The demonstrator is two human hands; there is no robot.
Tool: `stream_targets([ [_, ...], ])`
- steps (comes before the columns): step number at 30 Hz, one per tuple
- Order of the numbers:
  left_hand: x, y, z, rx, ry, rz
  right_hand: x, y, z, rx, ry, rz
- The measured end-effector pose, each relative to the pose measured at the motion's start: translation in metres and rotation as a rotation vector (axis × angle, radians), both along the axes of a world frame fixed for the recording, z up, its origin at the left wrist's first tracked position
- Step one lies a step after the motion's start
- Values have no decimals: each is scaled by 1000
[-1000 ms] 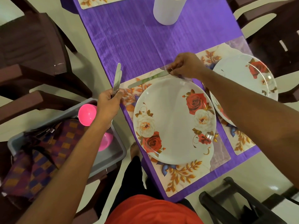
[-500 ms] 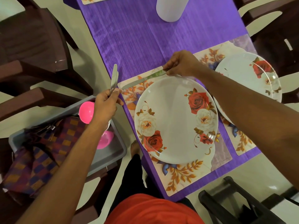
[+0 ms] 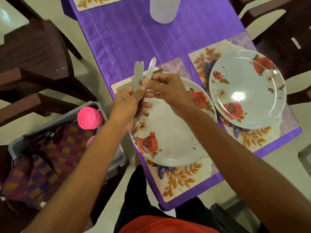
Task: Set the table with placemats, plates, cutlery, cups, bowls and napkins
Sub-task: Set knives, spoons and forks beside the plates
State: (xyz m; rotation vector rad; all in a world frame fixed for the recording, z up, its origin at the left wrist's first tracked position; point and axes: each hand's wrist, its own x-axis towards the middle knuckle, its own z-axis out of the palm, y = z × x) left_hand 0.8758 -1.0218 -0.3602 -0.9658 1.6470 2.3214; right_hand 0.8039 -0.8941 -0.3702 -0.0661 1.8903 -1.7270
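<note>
My left hand [image 3: 127, 105] is closed around a bunch of metal cutlery [image 3: 138, 73] whose handles point up, over the far left edge of the near rose-patterned plate [image 3: 168, 142]. My right hand [image 3: 166, 89] meets it and pinches one piece of cutlery [image 3: 151, 68] out of the bunch. A knife [image 3: 123, 86] lies on the near floral placemat [image 3: 181, 180] beyond the plate, partly hidden by my left hand. A second rose plate [image 3: 247, 88] rests on the right placemat [image 3: 202, 59].
A purple cloth [image 3: 134, 39] covers the table, with a white cup [image 3: 164, 9] at the far middle. Left of the table, a grey bin [image 3: 117, 158] holds pink cups [image 3: 90, 117] and checked napkins [image 3: 42, 165]. Dark chairs [image 3: 33, 56] stand around.
My right hand let go of the knife on the placemat and moved left to the bunch. My left hand carried the cutlery to the right, over the plate's edge.
</note>
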Motion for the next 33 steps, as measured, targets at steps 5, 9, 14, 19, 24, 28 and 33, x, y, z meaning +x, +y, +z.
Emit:
stream_targets([
  [5,4,60,4,-72,-15,-46,0,54,-7,-133,-79,-165],
  [9,6,124,2,-269,-12,-76,-22,128,-12,-365,-262,-407],
  [14,4,195,-2,-237,-89,74,-64,229,-1,-428,-261,-603],
  [19,-3,253,16,-26,-176,149,-99,297,20,-272,-133,-524],
  [24,-11,273,22,82,-184,185,-128,314,35,-42,-24,-366],
  [28,-23,271,18,2,-197,200,-150,305,30,30,12,-262],
  [33,-54,273,6,-114,-176,179,-160,275,18,16,-71,-79],
])
